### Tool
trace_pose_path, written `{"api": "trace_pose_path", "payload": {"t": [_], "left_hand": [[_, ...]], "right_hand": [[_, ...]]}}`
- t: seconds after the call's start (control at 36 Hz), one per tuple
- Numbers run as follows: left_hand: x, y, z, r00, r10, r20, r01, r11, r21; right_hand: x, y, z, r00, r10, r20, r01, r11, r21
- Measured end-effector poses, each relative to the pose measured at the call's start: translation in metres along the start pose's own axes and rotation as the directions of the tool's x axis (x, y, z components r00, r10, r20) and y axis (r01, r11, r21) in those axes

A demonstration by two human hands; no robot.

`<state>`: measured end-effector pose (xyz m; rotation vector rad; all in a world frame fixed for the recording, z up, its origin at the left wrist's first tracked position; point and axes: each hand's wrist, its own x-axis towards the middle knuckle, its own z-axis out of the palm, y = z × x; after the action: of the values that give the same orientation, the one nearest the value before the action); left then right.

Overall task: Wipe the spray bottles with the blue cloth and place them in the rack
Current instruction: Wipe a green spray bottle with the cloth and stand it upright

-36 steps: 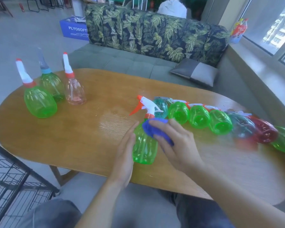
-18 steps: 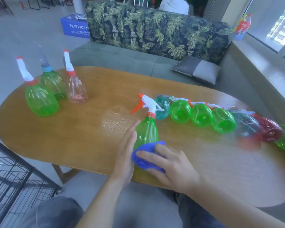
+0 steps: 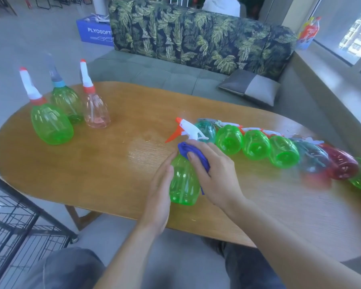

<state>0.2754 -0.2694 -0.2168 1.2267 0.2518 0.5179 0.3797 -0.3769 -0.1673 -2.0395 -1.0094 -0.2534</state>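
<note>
Head | right hand (image 3: 215, 174) fingers clamp blue cloth (image 3: 193, 153) on upright green bottle (image 3: 182, 184) | left hand (image 3: 159, 197) fingers straight | bottle row (image 3: 256, 144) rightward

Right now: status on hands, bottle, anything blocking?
Left hand flat against upright green spray bottle. Right hand presses blue cloth on its shoulder. Nothing blocking; rack lower left.

A green spray bottle (image 3: 182, 182) is stood upright near the front edge of the wooden table (image 3: 104, 170). Its side is touched by the flat left hand (image 3: 159, 195). A blue cloth (image 3: 193, 156) is pressed on its top part by the right hand (image 3: 215, 174). More bottles are laid in a row (image 3: 279, 153) at the right. Three bottles (image 3: 67, 109) are stood at the far left. A black wire rack (image 3: 15, 226) is seen beside the table.
</note>
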Motion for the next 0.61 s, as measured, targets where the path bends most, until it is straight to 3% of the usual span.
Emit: {"api": "trace_pose_path", "payload": {"t": [0.19,0.33,0.42,0.5,0.61], "left_hand": [[0.001,-0.002,-0.004,0.998,-0.001,-0.058,0.000,1.000,-0.009],[0.001,-0.001,-0.006,0.999,-0.021,-0.038,0.022,1.000,0.012],[0.001,0.000,-0.006,0.998,-0.027,-0.060,0.026,1.000,-0.017],[-0.002,0.002,-0.003,0.998,-0.031,-0.052,0.030,0.999,-0.032],[-0.004,0.003,-0.002,0.998,-0.030,-0.051,0.029,0.999,-0.028]], "right_hand": [[-0.024,0.005,-0.003,0.960,-0.269,0.078,0.270,0.963,0.005],[-0.052,0.012,-0.009,0.853,-0.472,0.222,0.498,0.863,-0.082],[-0.059,0.015,-0.011,0.805,-0.520,0.286,0.564,0.819,-0.100],[-0.062,0.011,-0.014,0.866,-0.453,0.210,0.460,0.888,0.018],[-0.060,-0.005,-0.015,0.997,-0.058,-0.052,0.069,0.968,0.241]]}}
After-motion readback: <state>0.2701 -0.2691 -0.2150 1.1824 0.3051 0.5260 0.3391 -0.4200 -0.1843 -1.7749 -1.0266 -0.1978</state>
